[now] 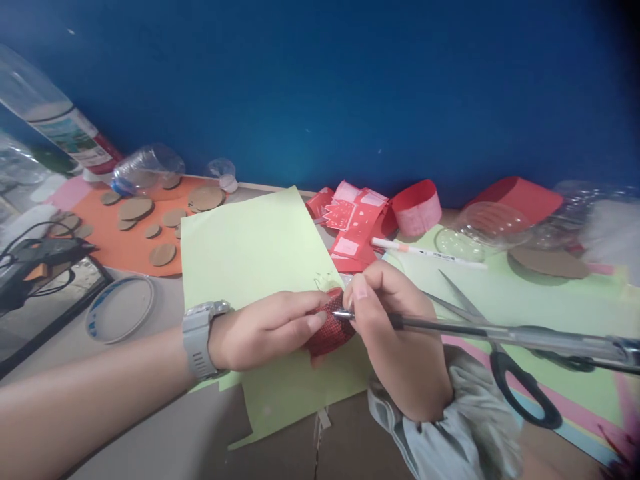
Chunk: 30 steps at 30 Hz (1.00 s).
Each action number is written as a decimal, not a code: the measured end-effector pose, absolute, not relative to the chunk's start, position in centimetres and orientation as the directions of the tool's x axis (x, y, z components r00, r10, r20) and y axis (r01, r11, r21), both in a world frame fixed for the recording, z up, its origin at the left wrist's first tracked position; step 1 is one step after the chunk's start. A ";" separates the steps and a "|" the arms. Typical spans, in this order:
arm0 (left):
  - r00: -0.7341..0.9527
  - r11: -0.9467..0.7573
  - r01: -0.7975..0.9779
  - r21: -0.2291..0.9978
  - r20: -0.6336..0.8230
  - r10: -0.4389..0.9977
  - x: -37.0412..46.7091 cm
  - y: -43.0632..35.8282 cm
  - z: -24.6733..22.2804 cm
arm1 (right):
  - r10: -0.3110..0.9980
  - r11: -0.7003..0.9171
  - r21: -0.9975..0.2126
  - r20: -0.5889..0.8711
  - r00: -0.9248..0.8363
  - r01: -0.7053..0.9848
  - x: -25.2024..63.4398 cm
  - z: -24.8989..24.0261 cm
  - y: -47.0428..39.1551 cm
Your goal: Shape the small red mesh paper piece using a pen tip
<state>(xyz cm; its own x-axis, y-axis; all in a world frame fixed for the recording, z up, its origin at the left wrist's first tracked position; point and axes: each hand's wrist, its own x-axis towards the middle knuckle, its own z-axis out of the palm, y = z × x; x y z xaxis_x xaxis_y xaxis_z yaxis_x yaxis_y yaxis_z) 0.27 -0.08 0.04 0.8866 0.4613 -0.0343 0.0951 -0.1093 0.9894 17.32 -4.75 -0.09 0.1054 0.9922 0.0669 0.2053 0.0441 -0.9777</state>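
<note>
My left hand [273, 330], with a grey watch on its wrist, holds down a small red piece with a dark mesh-like pattern [329, 339], thumb and fingers resting along its left side. That piece lies on light green paper [245, 243]. In my right hand [393, 327] is a pen [450, 329], pinched near its silver tip, which meets the red piece's surface. Some small pen-drawn lines [324, 281] show on the green paper just above the piece. My fingers hide part of the piece's edges.
Scissors [523, 393] lie open at the right, near a white marker [430, 253]. Red paper cut-outs [355, 223] and a red ring [416, 208] sit behind. Leftward are cardboard discs [163, 254] on orange paper [113, 247], a tape roll [120, 310], a glue gun [43, 263] and plastic bottles [75, 127].
</note>
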 end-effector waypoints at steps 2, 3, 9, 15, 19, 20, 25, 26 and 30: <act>0.886 -0.110 0.093 0.990 -0.031 0.463 0.3 0.0 0.0 | 0.994 0.043 -0.980 0.062 0.095 0.192 17.4 -0.2 -4.8; 0.886 -0.113 0.093 0.989 -0.030 0.463 0.3 0.0 0.0 | 0.994 0.046 -0.981 0.064 0.091 0.187 17.4 -0.2 -4.8; 0.876 -0.159 0.121 0.980 -0.030 0.481 0.3 -0.1 0.2 | 0.993 0.062 -0.977 0.080 0.081 0.205 17.4 -0.1 -4.7; 0.879 -0.118 0.111 0.987 -0.042 0.475 0.3 -0.1 0.2 | 0.994 0.063 -0.974 0.080 0.071 0.219 17.4 0.0 -4.8; 0.882 -0.112 0.103 0.988 -0.038 0.470 0.2 -0.1 0.2 | 0.993 0.064 -0.969 0.085 0.077 0.239 17.4 0.0 -4.7; 0.881 -0.115 0.106 0.988 -0.039 0.472 0.2 -0.1 0.2 | 0.993 0.062 -0.969 0.083 0.079 0.240 17.4 -0.1 -4.7; 0.879 -0.130 0.110 0.985 -0.035 0.476 0.3 -0.1 0.3 | 0.993 0.052 -0.969 0.075 0.089 0.241 17.3 0.0 -4.7; 0.879 -0.129 0.106 0.986 -0.032 0.475 0.3 -0.1 0.3 | 0.993 0.054 -0.969 0.078 0.094 0.242 17.3 0.0 -4.7; 0.876 -0.129 0.093 0.987 -0.020 0.481 0.2 -0.2 0.2 | 0.994 0.032 -0.978 0.052 0.095 0.206 17.2 0.0 -4.6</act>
<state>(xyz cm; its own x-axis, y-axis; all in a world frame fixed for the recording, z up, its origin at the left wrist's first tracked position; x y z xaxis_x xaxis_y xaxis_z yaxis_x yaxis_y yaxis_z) 0.21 -0.20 0.20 0.8765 0.4811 -0.0197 0.0928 -0.1287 0.9873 17.19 -4.56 0.02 0.0948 0.9941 0.0522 0.2055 0.0318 -0.9781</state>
